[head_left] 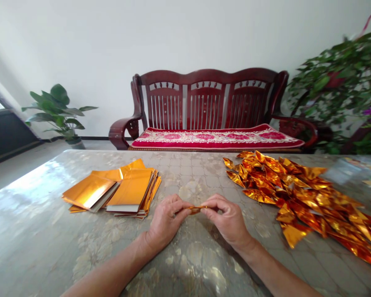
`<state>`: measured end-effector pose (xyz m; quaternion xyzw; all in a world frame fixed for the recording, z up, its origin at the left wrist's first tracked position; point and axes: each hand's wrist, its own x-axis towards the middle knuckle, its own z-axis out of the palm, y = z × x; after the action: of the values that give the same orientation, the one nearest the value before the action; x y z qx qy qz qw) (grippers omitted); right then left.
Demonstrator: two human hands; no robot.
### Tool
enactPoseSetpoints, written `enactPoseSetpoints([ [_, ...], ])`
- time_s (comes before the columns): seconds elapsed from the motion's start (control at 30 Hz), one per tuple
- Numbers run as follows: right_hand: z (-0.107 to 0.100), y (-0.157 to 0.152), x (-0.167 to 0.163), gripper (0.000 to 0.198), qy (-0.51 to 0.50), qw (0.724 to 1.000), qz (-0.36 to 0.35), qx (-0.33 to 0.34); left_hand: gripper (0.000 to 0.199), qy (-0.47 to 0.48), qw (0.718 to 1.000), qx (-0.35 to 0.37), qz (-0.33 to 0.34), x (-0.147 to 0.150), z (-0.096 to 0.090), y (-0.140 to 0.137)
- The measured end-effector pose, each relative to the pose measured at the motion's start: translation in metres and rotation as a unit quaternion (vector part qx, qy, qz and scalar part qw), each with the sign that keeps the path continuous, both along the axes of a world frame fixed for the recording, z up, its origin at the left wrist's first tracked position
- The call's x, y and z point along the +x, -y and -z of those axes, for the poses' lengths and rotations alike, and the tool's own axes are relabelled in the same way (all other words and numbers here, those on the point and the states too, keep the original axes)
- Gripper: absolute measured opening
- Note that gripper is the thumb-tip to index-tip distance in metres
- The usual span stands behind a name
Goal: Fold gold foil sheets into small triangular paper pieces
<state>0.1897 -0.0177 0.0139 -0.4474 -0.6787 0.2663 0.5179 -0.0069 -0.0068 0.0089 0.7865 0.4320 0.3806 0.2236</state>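
Between my two hands, just above the table, is a small folded piece of gold foil paper [196,209], seen nearly edge-on. My left hand [170,215] pinches its left end between thumb and fingers. At the opposite end my right hand [225,216] pinches it in the same way. Most of the piece is hidden by my fingertips. To the left of my hands lie loose stacks of flat gold foil paper sheets [130,187] with pale undersides. On the right spreads a heap of folded, pointed gold foil pieces [297,189].
A patterned, glossy cover lies over the table [185,264]. Clear plastic wrapping [349,169] rests at the far right. Beyond the table stands a dark red wooden bench [204,103] with a red and white seat cover [216,138]. Potted plants [60,111] flank it.
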Motion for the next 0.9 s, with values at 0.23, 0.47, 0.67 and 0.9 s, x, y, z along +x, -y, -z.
enactPoseSetpoints([
  [0.23,0.0037,-0.0014,0.0007,0.011,-0.019,0.999,-0.019,-0.042,0.02,0.031,0.999,0.005,-0.006,0.0052,0.005,0.0017],
  [0.47,0.0044,-0.0008,0.0007,0.008,-0.019,0.999,-0.02,-0.042,0.018,0.023,0.997,0.072,-0.024,0.0004,0.0053,0.0041],
  [0.67,0.0025,0.0007,0.0,0.006,-0.013,0.999,-0.023,-0.018,0.019,-0.011,0.987,0.16,-0.026,-0.003,0.0067,0.0048],
  [0.9,0.0027,0.002,-0.0015,0.007,-0.017,1.0,-0.017,-0.013,0.018,-0.043,0.975,0.215,-0.028,-0.0046,0.0057,0.0042],
])
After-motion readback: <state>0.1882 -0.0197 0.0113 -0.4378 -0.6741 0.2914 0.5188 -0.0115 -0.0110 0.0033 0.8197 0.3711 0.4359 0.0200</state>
